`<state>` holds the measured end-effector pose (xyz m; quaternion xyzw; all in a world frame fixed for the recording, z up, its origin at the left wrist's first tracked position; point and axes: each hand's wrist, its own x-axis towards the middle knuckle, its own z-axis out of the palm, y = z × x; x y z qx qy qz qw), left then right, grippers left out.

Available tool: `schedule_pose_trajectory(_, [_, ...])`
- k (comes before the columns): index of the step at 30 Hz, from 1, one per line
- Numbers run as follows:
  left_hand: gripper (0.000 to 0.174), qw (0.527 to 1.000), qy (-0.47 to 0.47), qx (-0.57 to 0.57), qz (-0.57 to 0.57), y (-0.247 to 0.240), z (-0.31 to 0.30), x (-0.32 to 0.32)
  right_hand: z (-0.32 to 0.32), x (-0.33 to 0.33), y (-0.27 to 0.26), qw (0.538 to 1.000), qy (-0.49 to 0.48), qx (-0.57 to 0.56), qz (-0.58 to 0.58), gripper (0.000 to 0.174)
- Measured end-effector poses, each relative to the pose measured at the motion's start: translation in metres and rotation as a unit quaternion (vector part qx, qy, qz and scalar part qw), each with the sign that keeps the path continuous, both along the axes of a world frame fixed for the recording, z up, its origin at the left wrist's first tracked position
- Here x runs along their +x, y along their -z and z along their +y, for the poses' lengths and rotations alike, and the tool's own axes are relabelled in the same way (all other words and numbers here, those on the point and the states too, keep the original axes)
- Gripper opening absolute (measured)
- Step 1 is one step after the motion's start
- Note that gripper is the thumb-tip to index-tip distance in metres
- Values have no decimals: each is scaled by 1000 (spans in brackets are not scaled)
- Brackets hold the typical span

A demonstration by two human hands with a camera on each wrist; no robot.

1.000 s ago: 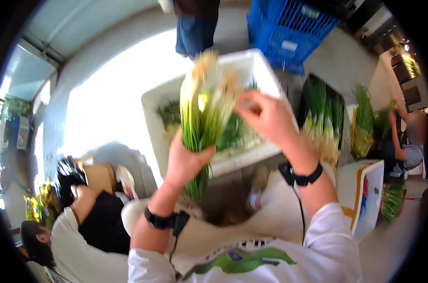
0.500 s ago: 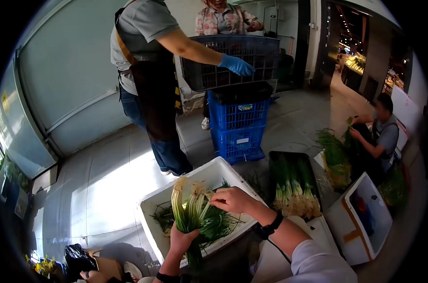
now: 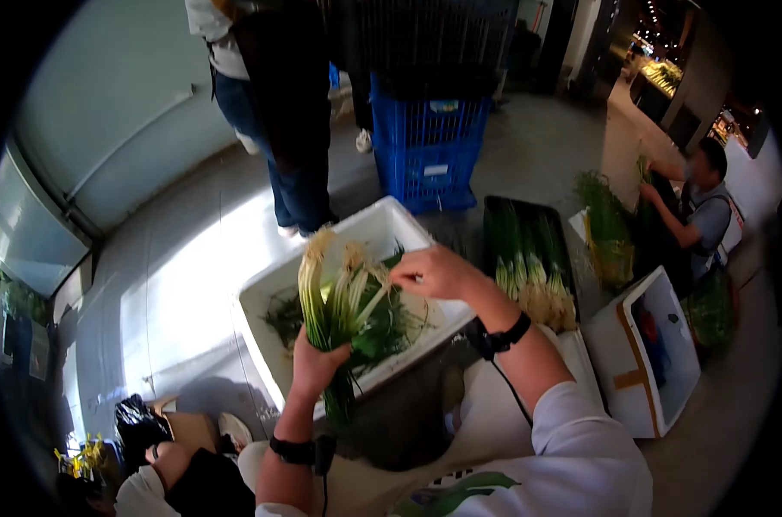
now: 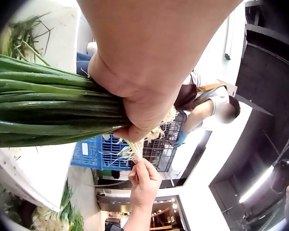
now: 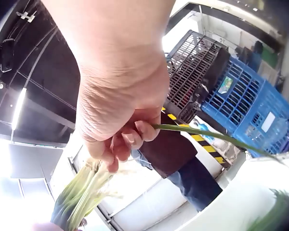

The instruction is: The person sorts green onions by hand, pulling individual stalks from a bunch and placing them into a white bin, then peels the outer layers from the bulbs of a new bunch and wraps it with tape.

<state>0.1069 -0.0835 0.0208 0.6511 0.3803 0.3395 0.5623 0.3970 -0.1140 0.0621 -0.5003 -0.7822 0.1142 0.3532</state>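
My left hand (image 3: pixel 317 364) grips a bunch of green onions (image 3: pixel 315 308) round its green stalks, root ends up, over a white foam box (image 3: pixel 405 226). Long green leaves (image 4: pixel 48 108) trail from that hand in the left wrist view. At the pale root ends is my right hand (image 3: pixel 438 270), its thumb and fingertips pinching a thin pale strand at the bunch's right side. From these same fingers a single green leaf (image 5: pixel 209 134) sticks out in the right wrist view. Loose green leaves (image 3: pixel 391 332) lie inside the box.
A black crate (image 3: pixel 535 224) of green onions stands right of the box, near another foam box (image 3: pixel 615 405). Stacked blue crates (image 3: pixel 429 159) and a standing person (image 3: pixel 279 129) are beyond. One person (image 3: pixel 705 211) sits at right; another's knee (image 3: pixel 174 464) shows lower left.
The head view swung up, then slightly down again, showing more of the floor and people beyond. My left hand still holds the bunch, with my right hand at its roots.
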Motion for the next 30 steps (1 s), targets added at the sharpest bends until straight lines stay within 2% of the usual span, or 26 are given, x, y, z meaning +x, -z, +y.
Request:
schedule_pose_trajectory(3, [36, 1000, -9, 22, -5, -3, 0, 2, 0, 5, 3, 998, 16, -52, 8, 13])
schedule_pose_trajectory(5, [37, 999, 1, 14, 37, 1, 4, -3, 3, 6, 9, 1000, 9, -29, 2, 14])
schedule_pose_trajectory(9, [37, 999, -13, -25, 45, 3, 4, -4, 7, 23, 3, 999, 39, 12, -3, 12])
schedule_pose_trajectory(10, [37, 998, -16, -36, 54, 4, 8, -5, 8, 33, 1, 998, 55, 26, -2, 13])
schedule_pose_trajectory(12, [35, 997, -20, -54, 57, 11, 13, -8, 7, 53, -1, 986, 156, -57, 31, 15])
schedule_pose_trajectory(14, [30, 994, -32, -96, 38, 5, 13, -7, 13, 81, 9, 980, 190, -50, 45, 19])
schedule_pose_trajectory(16, [25, 992, -23, -125, 20, -2, 12, -6, 16, 97, 10, 956, 277, -89, 31, 23])
schedule_pose_trajectory(17, [23, 993, -34, -106, 23, -3, 12, -4, 21, 115, 23, 954, 288, -61, 52, 28])
schedule_pose_trajectory(20, [23, 993, -40, -106, 29, 4, 13, -5, 29, 153, 46, 945, 323, -12, 51, 27])
schedule_pose_trajectory(22, [23, 992, -41, -119, 13, 6, 15, -4, 33, 171, 55, 934, 354, -32, 39, 28])
schedule_pose_trajectory(25, [22, 991, -43, -117, 48, 4, 15, -5, 37, 196, 79, 915, 400, -46, -8, 30])
schedule_pose_trajectory(28, [22, 990, -57, -123, 35, 7, 12, -6, 37, 211, 100, 905, 421, -40, -55, 38])
schedule_pose_trajectory(30, [23, 990, -51, -128, 37, 7, 13, -8, 38, 213, 103, 885, 453, -108, -17, 53])
